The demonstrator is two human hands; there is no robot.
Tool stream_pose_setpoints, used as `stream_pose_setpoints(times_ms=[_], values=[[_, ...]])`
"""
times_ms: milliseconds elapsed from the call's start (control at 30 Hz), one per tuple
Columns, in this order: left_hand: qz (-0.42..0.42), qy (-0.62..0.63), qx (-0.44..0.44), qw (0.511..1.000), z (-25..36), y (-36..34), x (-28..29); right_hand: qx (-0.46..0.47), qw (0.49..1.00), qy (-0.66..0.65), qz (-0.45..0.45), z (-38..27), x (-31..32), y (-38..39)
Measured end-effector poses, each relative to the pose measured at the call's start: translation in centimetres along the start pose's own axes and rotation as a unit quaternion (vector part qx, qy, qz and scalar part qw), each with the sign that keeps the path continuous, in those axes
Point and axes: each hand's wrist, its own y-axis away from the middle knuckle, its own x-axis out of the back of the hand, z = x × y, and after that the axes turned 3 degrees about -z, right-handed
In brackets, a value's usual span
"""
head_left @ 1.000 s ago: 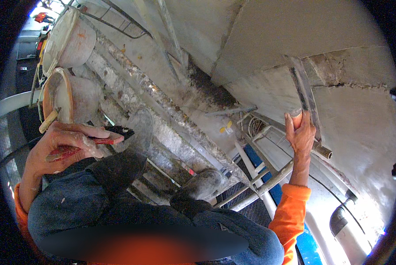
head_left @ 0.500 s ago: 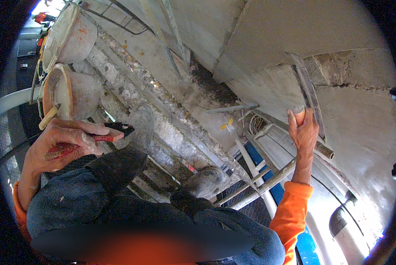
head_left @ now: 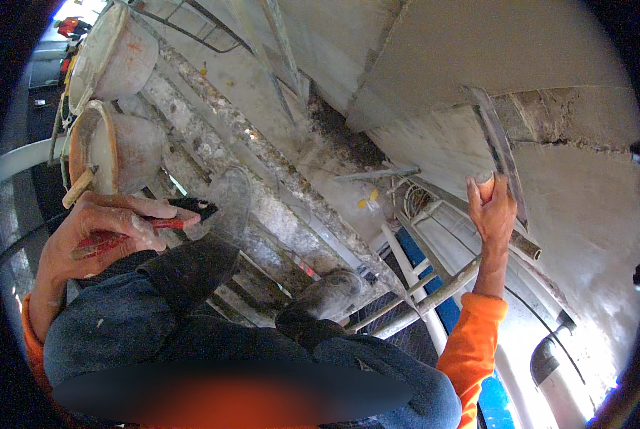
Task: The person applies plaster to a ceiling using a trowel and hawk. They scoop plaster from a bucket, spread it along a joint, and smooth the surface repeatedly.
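My right hand point(head_left: 493, 211) is closed round the handle of a plastering trowel point(head_left: 498, 132), and the long blade lies along the grey plastered wall point(head_left: 434, 136). Over my left knee, my left hand point(head_left: 112, 225) grips a red-handled brush point(head_left: 168, 224); its dark bristles point right, and the fingers cover part of the handle. Just beyond that hand stands a plaster-crusted bucket point(head_left: 130, 146). A tool with a wooden handle point(head_left: 80, 187) leans out over its rim; the tool's other end is hard to make out.
Beneath my boots point(head_left: 230, 204) are plaster-spattered scaffold planks point(head_left: 191, 121) with gaps between them. A second bucket point(head_left: 123, 61) stands farther back. Scaffold tubes point(head_left: 441, 293) run beside the wall at right. A rough broken strip point(head_left: 548, 114) crosses the wall. Far off at upper left is a person in orange point(head_left: 70, 27).
The view shifts very slightly. Both hands keep their grips, and the trowel stays at nearly the same spot on the wall.
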Motion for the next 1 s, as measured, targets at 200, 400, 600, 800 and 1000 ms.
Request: stream_pose_setpoints(times_ms=[200, 400, 600, 800, 1000], values=[[-0.018, -0.044, 0.061, 0.997, 0.1, 0.6, 0.7, 0.003, 1.000, 0.007, -0.017, 0.1, -0.1, -0.5], [0.028, 0.035, 0.026, 0.999, -1.1, 0.9, -0.4, 0.025, 1.000, 0.014, 0.005, 0.8, 0.2, -0.5], [0.032, 0.064, -0.010, 0.997, -1.9, 1.0, -0.4, 0.032, 0.999, 0.028, -0.008, 0.9, -0.2, -0.9], [0.032, 0.082, 0.014, 0.996, -1.8, 1.3, -0.2, 0.038, 0.999, 0.023, -0.010, 0.5, 0.0, -1.3], [0.046, 0.087, 0.012, 0.995, -1.8, 1.3, -0.5, 0.025, 1.000, 0.015, 0.000, 0.2, 0.0, -1.2]])
